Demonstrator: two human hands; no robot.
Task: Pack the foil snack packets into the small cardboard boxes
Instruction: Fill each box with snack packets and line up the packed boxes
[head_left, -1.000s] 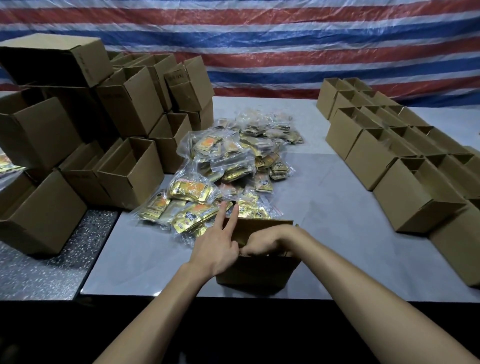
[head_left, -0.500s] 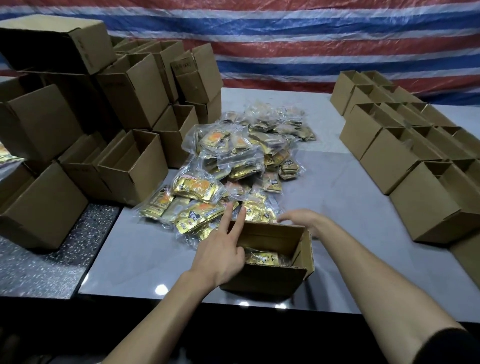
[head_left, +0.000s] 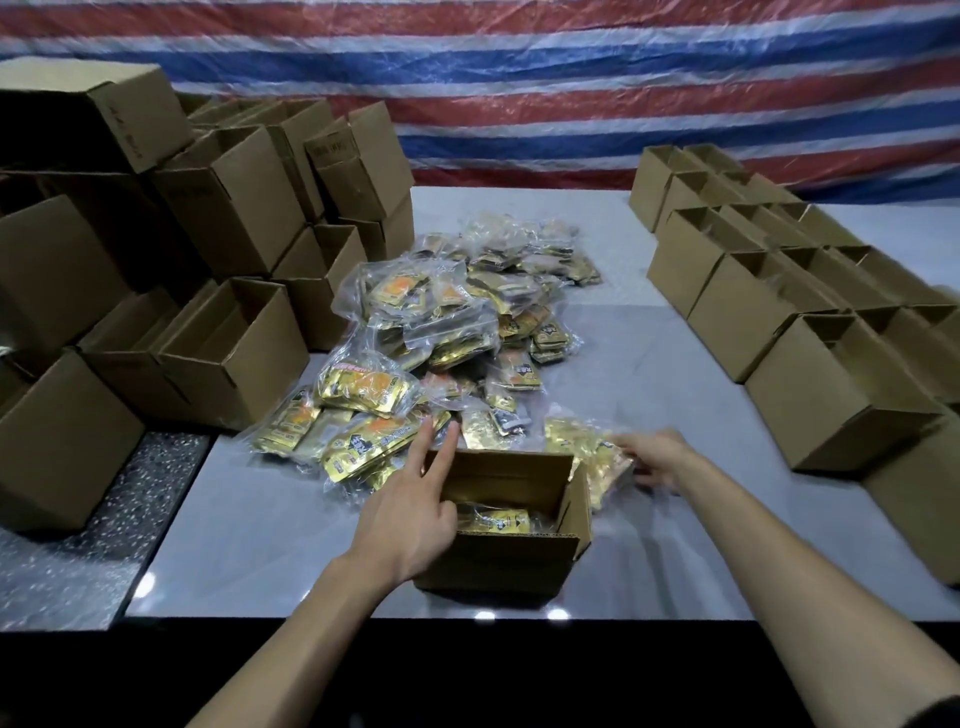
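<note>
A small open cardboard box (head_left: 498, 561) stands at the table's front edge with gold foil packets (head_left: 496, 519) inside it. My left hand (head_left: 415, 514) rests on the box's left side, two fingers straight up along its rim. To the right of the box, my right hand (head_left: 654, 457) grips a clear bag of gold foil packets (head_left: 587, 452) just above the table; the bag is motion-blurred. A heap of bagged foil packets (head_left: 441, 343) lies behind the box.
Open cardboard boxes (head_left: 234, 358) are stacked high on the left. Rows of open boxes (head_left: 810, 317) stand along the right side of the grey table (head_left: 675, 374). A speckled dark surface (head_left: 67, 561) adjoins at the left. A striped tarpaulin (head_left: 571, 88) hangs behind.
My right hand left the inside of the box, moved out to its right and took hold of a bag of packets. My left hand stayed at the box's left side.
</note>
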